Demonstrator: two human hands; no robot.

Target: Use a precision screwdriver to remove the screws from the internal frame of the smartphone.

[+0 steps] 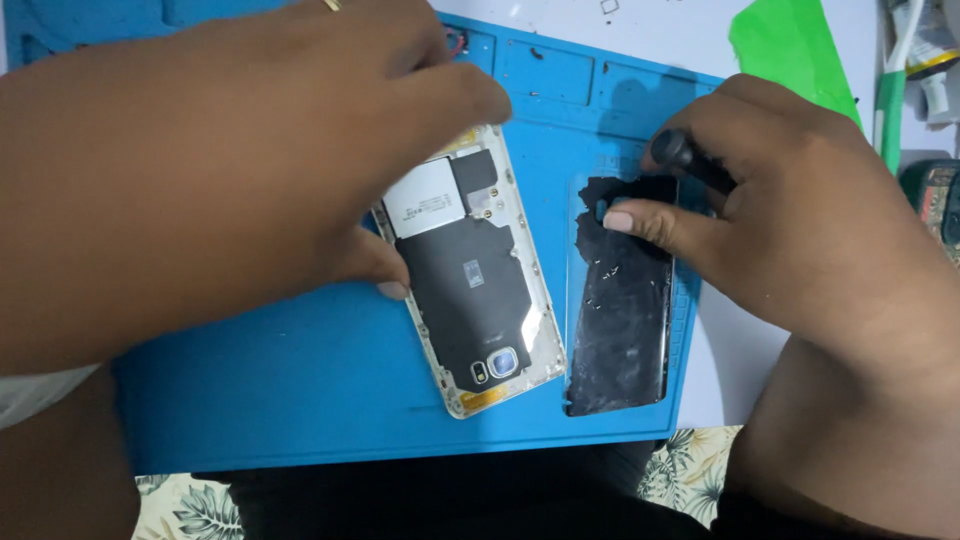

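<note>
An opened smartphone [478, 290] lies back-up on a blue work mat [300, 370], showing a black shield, a white patch and a camera near its lower end. My left hand [230, 170] grips the phone's upper part, thumb on its left edge and forefinger over its top. Beside it to the right lies the removed back cover [620, 320], dark and scuffed, inner side up. My right hand [790, 220] holds a black-handled tool [690, 155] and rests its thumb on the cover's upper end. The tool's tip is hidden.
A green sheet [790, 45] lies at the back right on a white table [720, 360]. A green-and-white tube-like thing [892, 90] and a dark device [935, 195] sit at the right edge. The mat has moulded compartments [545, 70] along its far side. Leaf-patterned cloth [690, 465] shows below.
</note>
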